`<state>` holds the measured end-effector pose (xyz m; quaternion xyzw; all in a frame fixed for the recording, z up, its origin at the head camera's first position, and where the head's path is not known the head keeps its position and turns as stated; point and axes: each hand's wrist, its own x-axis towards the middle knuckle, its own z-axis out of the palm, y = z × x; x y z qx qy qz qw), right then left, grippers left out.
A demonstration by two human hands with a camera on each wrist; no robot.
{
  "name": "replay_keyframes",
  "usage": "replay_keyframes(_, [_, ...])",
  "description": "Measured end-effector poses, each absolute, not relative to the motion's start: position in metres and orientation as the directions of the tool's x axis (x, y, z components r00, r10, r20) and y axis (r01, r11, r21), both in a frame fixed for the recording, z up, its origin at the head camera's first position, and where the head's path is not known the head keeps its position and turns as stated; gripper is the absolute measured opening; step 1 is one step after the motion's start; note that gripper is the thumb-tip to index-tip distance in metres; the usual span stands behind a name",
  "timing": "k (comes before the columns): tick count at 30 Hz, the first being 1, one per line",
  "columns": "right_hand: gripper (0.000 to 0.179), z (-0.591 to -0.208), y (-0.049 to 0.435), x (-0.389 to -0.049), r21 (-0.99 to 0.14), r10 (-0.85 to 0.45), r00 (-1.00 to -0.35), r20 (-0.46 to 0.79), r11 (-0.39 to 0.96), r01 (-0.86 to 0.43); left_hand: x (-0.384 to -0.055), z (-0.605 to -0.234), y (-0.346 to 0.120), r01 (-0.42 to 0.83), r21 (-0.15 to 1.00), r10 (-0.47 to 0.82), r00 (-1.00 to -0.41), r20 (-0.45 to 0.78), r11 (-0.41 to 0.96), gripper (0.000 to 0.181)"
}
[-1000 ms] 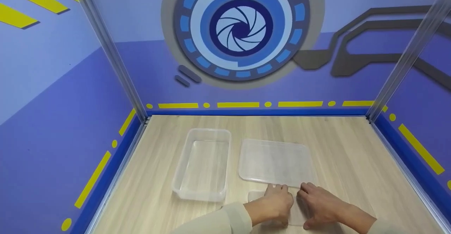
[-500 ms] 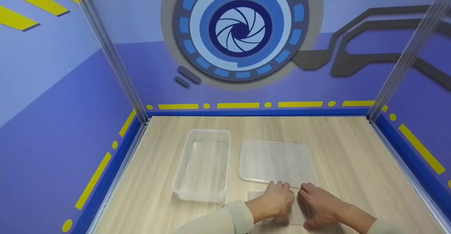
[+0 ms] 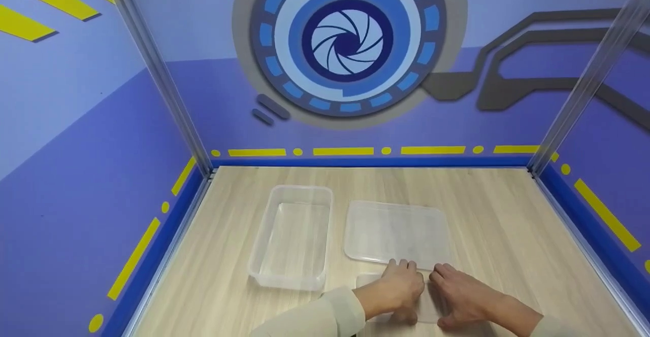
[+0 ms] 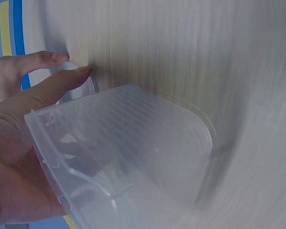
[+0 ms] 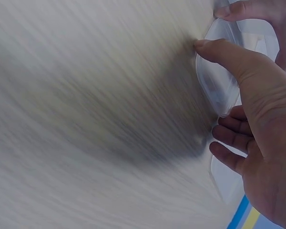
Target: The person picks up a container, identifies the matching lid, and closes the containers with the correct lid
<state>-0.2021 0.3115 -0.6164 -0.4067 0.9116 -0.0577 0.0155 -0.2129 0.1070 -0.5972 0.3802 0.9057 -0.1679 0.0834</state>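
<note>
Near the front of the table, my left hand (image 3: 398,289) and right hand (image 3: 464,294) hold a small clear plastic lid (image 3: 427,312) from above. Each has its thumb at the near edge and its fingers towards the far edge. In the right wrist view, my right thumb touches the rim of the lid (image 5: 214,76), with the left thumb beside it. A small translucent container (image 4: 157,133) stands under my left wrist; in the head view that hand and the sleeve mostly cover it.
A large clear rectangular container (image 3: 292,238), open on top, stands to the left. Its size of lid (image 3: 398,233) lies flat just beyond my hands. Printed panels (image 3: 203,98) with metal corner posts (image 3: 167,88) enclose the table (image 3: 487,215) at the back and sides.
My left fingertips have crept slightly away from me. The right hand, the large container and the large lid have stayed where they were.
</note>
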Motion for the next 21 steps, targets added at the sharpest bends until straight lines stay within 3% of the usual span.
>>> replay_keyframes(8, [0.083,-0.6184,0.3118,-0.2023,-0.095,-0.764,-0.64,0.081,0.634,-0.768,-0.2145,-0.596,0.1044,0.717,-0.229,0.655,-0.696,-0.294,0.659,0.077])
replay_keyframes(15, [0.081,-0.6192,0.3132,-0.2003,-0.042,-0.776,-0.608,0.167,0.611,-0.791,-0.2161,-0.5964,0.1029,0.682,-0.151,0.632,-0.725,-0.273,0.716,0.086])
replay_keyframes(21, [0.08,-0.6159,0.3154,-0.2051,-0.063,-0.773,-0.604,0.193,0.605,-0.794,-0.22,-0.5922,0.1018,0.643,-0.106,0.601,-0.753,-0.266,0.759,0.096])
